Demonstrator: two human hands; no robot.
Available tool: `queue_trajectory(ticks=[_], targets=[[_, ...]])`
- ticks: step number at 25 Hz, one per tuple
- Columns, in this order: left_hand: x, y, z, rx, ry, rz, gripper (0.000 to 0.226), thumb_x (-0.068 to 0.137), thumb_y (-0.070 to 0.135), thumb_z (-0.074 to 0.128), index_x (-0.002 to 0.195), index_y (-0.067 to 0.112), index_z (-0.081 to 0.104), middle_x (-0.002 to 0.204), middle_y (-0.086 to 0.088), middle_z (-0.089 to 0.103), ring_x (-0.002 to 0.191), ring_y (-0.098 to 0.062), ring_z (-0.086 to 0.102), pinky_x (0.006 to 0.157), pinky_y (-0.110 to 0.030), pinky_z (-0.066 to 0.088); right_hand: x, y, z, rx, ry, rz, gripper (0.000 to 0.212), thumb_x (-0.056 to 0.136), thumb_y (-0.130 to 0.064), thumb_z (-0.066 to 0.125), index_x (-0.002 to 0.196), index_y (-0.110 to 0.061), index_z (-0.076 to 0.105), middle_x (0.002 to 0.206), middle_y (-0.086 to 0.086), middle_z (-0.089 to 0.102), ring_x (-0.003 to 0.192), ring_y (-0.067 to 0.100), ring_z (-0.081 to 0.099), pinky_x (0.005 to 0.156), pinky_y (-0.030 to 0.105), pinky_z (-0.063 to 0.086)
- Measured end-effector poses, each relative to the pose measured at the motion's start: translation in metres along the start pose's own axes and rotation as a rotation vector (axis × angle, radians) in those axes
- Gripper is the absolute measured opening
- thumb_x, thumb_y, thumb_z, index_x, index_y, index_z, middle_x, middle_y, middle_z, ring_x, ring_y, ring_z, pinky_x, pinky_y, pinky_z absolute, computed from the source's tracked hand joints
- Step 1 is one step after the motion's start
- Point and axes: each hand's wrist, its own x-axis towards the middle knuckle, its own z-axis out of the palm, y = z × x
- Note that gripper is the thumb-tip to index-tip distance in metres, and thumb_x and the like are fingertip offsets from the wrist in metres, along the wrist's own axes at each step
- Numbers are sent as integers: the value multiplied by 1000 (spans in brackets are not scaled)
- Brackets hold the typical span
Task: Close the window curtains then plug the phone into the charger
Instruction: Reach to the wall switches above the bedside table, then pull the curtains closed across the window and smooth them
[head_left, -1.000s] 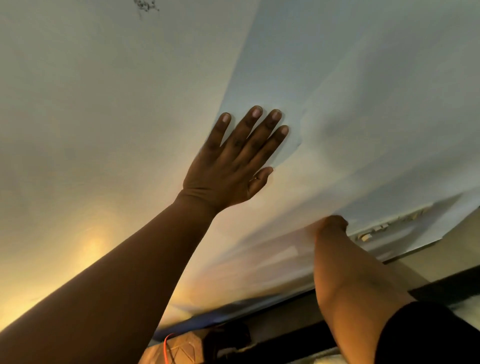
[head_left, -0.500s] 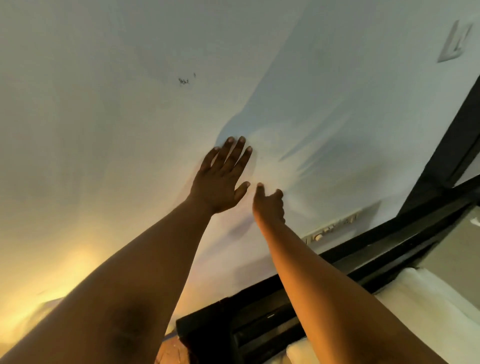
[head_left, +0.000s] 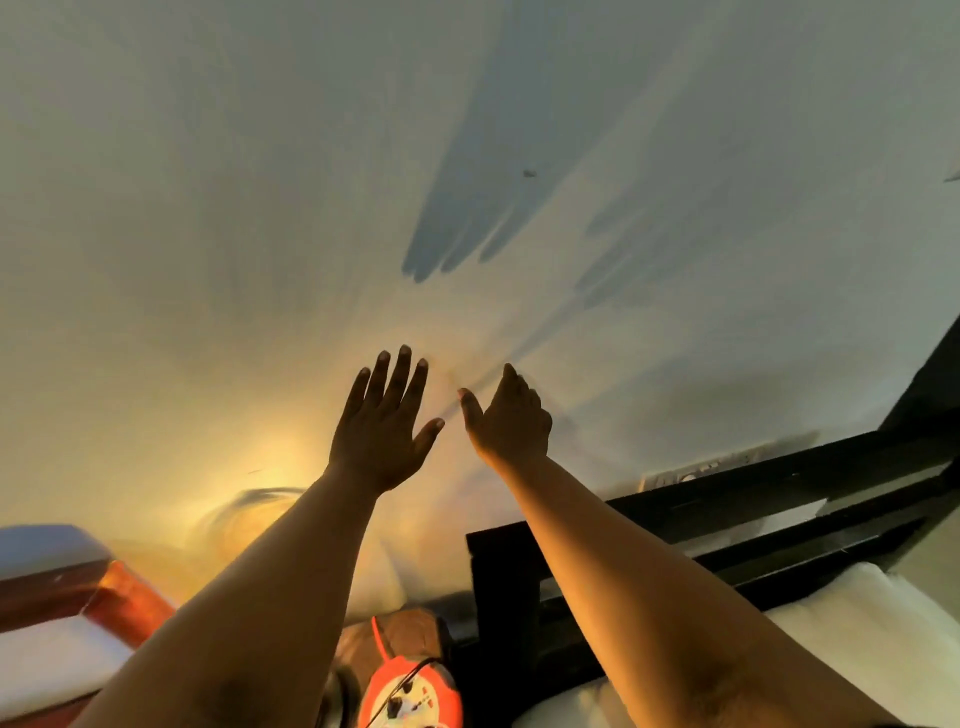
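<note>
curtain (head_left: 571, 156) fills my view, pale and spread. left hand (head_left: 382, 426) flat with fingers straight, right hand (head_left: 511, 421) relaxed too, neither grasping anything.

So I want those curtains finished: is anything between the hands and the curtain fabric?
Nothing visible. The left hand and right hand are raised, fingers straight, right at the pale curtain.

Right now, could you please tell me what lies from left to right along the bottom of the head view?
Wooden furniture corner → left forearm → red power strip → black bed frame → right forearm → white bedding.
</note>
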Motion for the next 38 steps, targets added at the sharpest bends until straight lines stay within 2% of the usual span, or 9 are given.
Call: queue_trajectory(ticks=[5, 9, 12, 15, 18, 20, 24, 29, 38], targets=[[-98, -55, 0, -42, -95, -126, 72, 91, 63, 6, 144, 22, -20, 155, -7, -21, 144, -28, -17, 118, -42, -7, -73, -57, 31, -85, -79, -108, 76, 93, -61, 30, 150, -13, 15, 156, 12, 26, 143, 33, 23, 115, 48, 23], [-184, -92, 1, -66, -160, -196, 73, 92, 62, 11, 143, 21, -23, 156, -7, -21, 144, -27, -17, 119, -44, -5, -139, -92, 63, -148, -186, -147, 77, 93, -62, 27, 151, -14, 11, 158, 11, 20, 145, 33, 17, 116, 49, 17], [-246, -119, -5, -75, -196, -223, 76, 93, 61, 15, 146, 19, -20, 157, -7, -20, 144, -27, -19, 117, -42, -12, -186, -119, 85, -177, -258, -203, 77, 93, -62, 28, 151, -15, 9, 159, 10, 17, 146, 33, 14, 116, 49, 14], [-297, -136, -13, -118, -200, -278, 77, 93, 61, 19, 149, 18, -10, 153, -5, -20, 145, -28, -14, 115, -42, -12, -228, -139, 102, -198, -319, -257, 78, 92, -62, 29, 151, -14, 10, 159, 10, 18, 146, 33, 13, 116, 50, 14], [-338, -144, -15, -145, -244, -359, 76, 92, 63, 18, 143, 22, -22, 152, -5, -23, 145, -28, -16, 118, -44, -8, -262, -149, 115, -239, -371, -330, 78, 92, -61, 29, 151, -15, 8, 159, 10, 15, 147, 33, 10, 116, 50, 12], [-368, -147, -17, -146, -279, -425, 78, 92, 62, 21, 144, 21, -20, 155, -7, -19, 145, -28, -15, 116, -41, -10, -282, -154, 124, -250, -424, -383, 78, 92, -61, 30, 151, -15, 6, 160, 10, 12, 147, 33, 6, 117, 50, 8], [-434, -151, -13, -201, -448, -616, 78, 92, 62, 18, 149, 20, -15, 157, -8, -19, 144, -26, -20, 117, -41, -10, -317, -163, 142, -293, -529, -493, 77, 92, -58, 34, 151, -16, 7, 160, 9, 11, 147, 32, 3, 117, 49, 6], [-508, -134, -8, -156, -747, -737, 77, 93, 62, 14, 149, 17, -13, 158, -11, -16, 145, -29, -17, 116, -43, -10, -369, -163, 171, -312, -601, -706, 77, 91, -59, 38, 149, -16, 12, 158, 9, 19, 147, 32, 9, 116, 49, 11], [-655, -50, -31, -324, -926, -1165, 76, 92, 65, 16, 150, 23, -12, 159, -5, -14, 146, -25, -12, 117, -43, -6, -486, -136, 209, -414, -962, -1006, 79, 90, -60, 39, 151, -18, 9, 160, 9, 11, 148, 31, 0, 119, 46, 2]])
